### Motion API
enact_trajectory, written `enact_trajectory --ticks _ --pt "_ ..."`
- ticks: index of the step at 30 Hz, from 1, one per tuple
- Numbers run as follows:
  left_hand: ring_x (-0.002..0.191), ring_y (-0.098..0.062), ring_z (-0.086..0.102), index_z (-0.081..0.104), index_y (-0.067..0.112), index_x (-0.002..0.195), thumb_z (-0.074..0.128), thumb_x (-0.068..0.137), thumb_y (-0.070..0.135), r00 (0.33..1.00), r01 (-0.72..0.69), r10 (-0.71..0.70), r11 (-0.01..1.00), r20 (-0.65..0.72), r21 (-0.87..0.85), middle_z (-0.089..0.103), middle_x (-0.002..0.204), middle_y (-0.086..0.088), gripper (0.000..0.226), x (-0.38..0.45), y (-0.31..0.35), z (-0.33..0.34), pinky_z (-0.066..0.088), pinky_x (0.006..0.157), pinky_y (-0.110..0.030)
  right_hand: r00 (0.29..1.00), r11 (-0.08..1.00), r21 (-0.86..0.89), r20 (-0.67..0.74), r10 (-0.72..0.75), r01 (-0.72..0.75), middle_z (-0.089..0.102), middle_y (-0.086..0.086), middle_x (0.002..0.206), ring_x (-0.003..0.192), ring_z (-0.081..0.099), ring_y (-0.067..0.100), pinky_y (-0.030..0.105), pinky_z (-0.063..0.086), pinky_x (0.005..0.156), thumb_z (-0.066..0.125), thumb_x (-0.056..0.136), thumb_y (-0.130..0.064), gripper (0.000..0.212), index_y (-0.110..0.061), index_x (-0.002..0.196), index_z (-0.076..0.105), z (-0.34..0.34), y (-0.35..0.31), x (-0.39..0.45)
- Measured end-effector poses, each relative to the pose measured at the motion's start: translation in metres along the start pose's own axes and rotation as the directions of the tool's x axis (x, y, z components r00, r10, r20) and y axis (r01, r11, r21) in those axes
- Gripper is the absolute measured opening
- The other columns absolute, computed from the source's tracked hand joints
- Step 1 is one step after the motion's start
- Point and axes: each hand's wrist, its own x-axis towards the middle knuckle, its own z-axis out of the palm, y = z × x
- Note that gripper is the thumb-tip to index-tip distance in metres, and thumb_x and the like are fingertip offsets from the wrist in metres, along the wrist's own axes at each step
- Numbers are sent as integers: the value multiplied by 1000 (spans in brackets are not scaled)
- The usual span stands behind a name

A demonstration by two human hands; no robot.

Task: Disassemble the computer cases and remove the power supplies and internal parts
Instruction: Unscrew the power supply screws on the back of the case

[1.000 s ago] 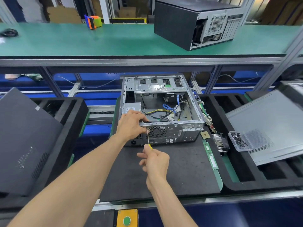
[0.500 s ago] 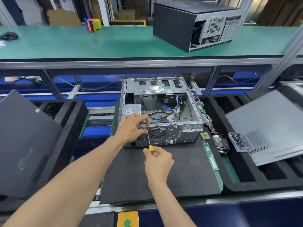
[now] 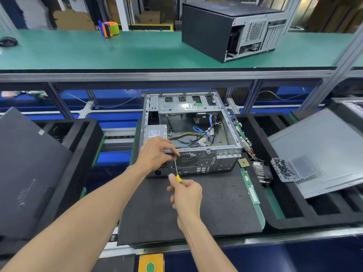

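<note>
An opened silver computer case (image 3: 198, 107) lies on a black foam mat (image 3: 206, 209), its rear panel facing me. Inside sit a grey power supply (image 3: 156, 131) at the left and loose coloured cables (image 3: 200, 137). My left hand (image 3: 155, 154) grips the case's near top edge above the rear fan grille (image 3: 187, 159). My right hand (image 3: 186, 195) holds a yellow-handled screwdriver (image 3: 177, 174), whose thin shaft points up to the rear panel just beside my left fingers.
A second black computer case (image 3: 225, 30) stands on the green upper shelf (image 3: 98, 50). Black foam trays flank the mat; a dark side panel (image 3: 23, 173) leans left, a grey panel (image 3: 324, 148) right. A clear screw box (image 3: 284, 169), heatsink (image 3: 261, 170) and CPU chip (image 3: 243, 162) lie right.
My right hand has shifted slightly on the screwdriver handle while the tip stays at the rear panel. My left hand keeps its grip on the case edge.
</note>
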Motion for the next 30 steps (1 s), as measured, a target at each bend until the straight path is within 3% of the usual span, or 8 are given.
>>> enact_trajectory --ticks 4,7,10,15,20,25,28,30 --pt "108 -8 61 81 40 82 90 73 23 999 -32 32 999 -18 -32 74 98 17 21 -3 -2 2 50 79 -34 998 998 20 22 59 -59 74 9 66 40 48 15 20 31 37 51 102 -33 38 -2 86 65 -1 -1 4" --pt "109 -13 62 82 34 84 89 74 22 999 -38 37 999 -24 -36 76 103 11 17 -4 -1 2 51 84 -40 999 1000 17 35 18 -19 75 7 71 41 52 15 22 33 38 66 94 -27 22 -6 90 62 -4 3 4" --pt "108 -15 63 82 31 82 88 74 20 999 -48 47 998 -25 -36 77 102 8 15 -4 0 2 52 86 -43 998 1000 12 55 28 -29 74 6 72 41 49 14 22 33 37 76 87 -28 27 -15 101 56 -5 1 3" --pt "106 -14 63 82 32 79 89 73 21 999 -41 40 998 -30 -52 76 100 9 14 -5 0 2 52 84 -41 994 996 28 71 80 -82 74 10 67 39 46 14 19 29 38 49 103 -35 37 -5 89 66 -5 1 8" --pt "105 -13 63 82 31 77 89 73 21 998 -45 43 998 -43 -48 77 100 11 14 -6 2 2 52 80 -36 997 1000 18 73 19 -20 74 4 72 42 50 13 21 34 38 74 89 -32 24 -17 100 58 -9 3 7" --pt "106 -11 62 81 33 78 88 74 23 999 -27 26 999 -27 -47 76 100 12 13 -6 4 0 53 80 -37 993 997 27 90 76 -79 74 7 67 39 46 14 19 29 37 51 103 -38 36 -7 90 66 -8 0 10" --pt "106 -12 62 82 31 78 88 74 22 1000 -24 23 998 -17 -62 77 99 10 13 -6 4 0 53 81 -40 997 1000 -5 79 15 -15 75 4 73 42 50 13 21 34 38 65 96 -32 21 -12 97 62 -10 4 8" --pt "105 -11 62 82 30 78 89 73 21 1000 -24 23 997 -19 -67 77 99 10 12 -6 4 -1 53 81 -42 997 1000 -9 83 -5 6 75 6 79 42 50 12 21 35 38 75 88 -31 29 -17 105 55 -10 4 6"
